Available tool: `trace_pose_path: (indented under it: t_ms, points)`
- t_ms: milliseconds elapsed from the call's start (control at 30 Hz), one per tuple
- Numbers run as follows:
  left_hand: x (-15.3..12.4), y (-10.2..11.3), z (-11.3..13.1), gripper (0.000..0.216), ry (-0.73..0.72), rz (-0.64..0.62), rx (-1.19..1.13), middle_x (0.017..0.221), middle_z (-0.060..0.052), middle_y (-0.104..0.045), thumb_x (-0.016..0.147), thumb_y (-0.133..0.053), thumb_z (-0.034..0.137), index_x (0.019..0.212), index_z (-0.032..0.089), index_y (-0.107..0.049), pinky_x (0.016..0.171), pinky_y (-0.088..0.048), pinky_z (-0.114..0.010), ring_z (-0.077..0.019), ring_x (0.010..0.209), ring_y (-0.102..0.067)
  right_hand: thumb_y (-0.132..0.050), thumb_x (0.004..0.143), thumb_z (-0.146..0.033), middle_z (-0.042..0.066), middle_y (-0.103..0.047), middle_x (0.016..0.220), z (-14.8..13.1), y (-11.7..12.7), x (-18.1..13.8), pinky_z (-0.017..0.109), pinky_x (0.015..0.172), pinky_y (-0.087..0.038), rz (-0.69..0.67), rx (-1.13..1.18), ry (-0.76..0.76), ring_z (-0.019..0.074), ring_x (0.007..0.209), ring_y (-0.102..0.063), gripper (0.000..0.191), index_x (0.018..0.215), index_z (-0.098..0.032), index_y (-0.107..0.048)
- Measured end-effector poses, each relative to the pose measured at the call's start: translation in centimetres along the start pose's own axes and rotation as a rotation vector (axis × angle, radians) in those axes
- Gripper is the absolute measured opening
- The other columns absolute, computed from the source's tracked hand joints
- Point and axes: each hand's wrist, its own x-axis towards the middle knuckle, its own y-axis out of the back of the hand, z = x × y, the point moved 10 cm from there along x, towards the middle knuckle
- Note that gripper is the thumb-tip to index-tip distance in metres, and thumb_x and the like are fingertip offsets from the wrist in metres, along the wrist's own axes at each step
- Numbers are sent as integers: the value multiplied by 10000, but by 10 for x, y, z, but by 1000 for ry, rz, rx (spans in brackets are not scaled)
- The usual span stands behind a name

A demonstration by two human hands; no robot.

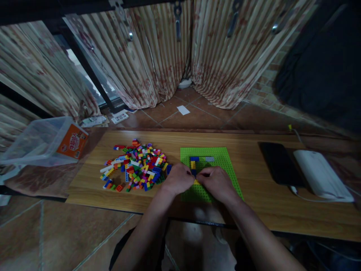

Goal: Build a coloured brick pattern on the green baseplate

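A green studded baseplate (203,152) lies on the wooden bench, partly covered by my hands. Attached along its left part is a column of blue and yellow bricks, with a blue brick (194,159) at the top and a yellow brick (193,165) below it. A grey brick (209,159) sits farther right. My left hand (180,180) is closed at the column's lower end, its fingertips mostly hidden. From the right, my right hand (216,182) pinches at a small yellow brick (196,182), which shows between both hands.
A heap of loose multicoloured bricks (145,167) spreads left of the baseplate. Beyond the bench's left end stands a clear plastic bin (42,139) with an orange label. A black phone (280,163) and a white cabled device (321,175) lie on the bench (254,203) at right.
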Motion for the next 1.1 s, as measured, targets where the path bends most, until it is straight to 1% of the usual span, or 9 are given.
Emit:
trace_pose_path:
  t_ms: [200,400,533,633,700,767,900,1000,1100]
  points:
    - [0,-5,-8,181,48,-39,-62,528,-38,-626,713,-543,116,636,150,-703,514,-461,-234,-183,556,-640,-558,788,-317,18,-757,718,0,-4,2,290,608,-417,-15,17,66,196,684,-678,242,735,-248,-783]
    - [-5,0,2,192,-64,54,39,712,-82,-733,742,-566,132,711,153,-754,610,-484,-241,-201,703,-679,-577,767,-381,14,-760,705,7,-3,6,302,585,-423,-31,56,96,213,650,-678,252,734,-253,-791]
    - [-20,28,3,233,-165,45,-17,663,-27,-686,811,-519,154,735,146,-738,588,-443,-218,-149,641,-624,-621,749,-501,18,-744,668,16,3,11,314,587,-442,-5,128,94,220,625,-668,311,748,-240,-791]
    - [-39,76,-12,156,-210,134,-111,707,0,-676,824,-580,219,759,147,-702,608,-433,-202,-127,667,-605,-631,747,-523,26,-741,674,22,14,13,324,613,-462,86,193,67,225,636,-668,336,764,-225,-786]
    - [-48,102,-36,132,-121,207,-81,725,0,-673,793,-651,283,772,157,-687,622,-437,-210,-136,686,-604,-630,752,-521,30,-752,721,23,19,12,327,641,-472,123,227,59,225,668,-674,335,774,-223,-780]
    - [-54,112,-59,147,24,214,33,770,-14,-685,731,-725,295,803,174,-685,629,-434,-231,-162,722,-618,-624,754,-525,32,-755,746,22,24,10,324,648,-472,145,243,53,224,687,-674,337,774,-223,-773]
    - [-57,104,-76,256,225,205,280,891,-62,-706,632,-805,274,847,201,-687,744,-461,-303,-245,858,-650,-632,738,-540,28,-718,666,20,34,7,318,612,-452,205,239,17,205,615,-633,357,770,-212,-769]
    - [-54,92,-71,245,255,186,386,960,-102,-716,665,-772,261,890,203,-695,808,-470,-352,-297,944,-660,-648,737,-540,31,-723,689,18,41,6,316,626,-455,235,279,41,197,616,-624,359,781,-206,-769]
    - [-53,88,-70,202,257,173,443,995,-116,-719,728,-701,234,927,198,-700,786,-474,-354,-303,958,-665,-665,730,-559,39,-723,691,19,46,7,324,633,-459,259,337,60,204,628,-626,382,783,-196,-768]
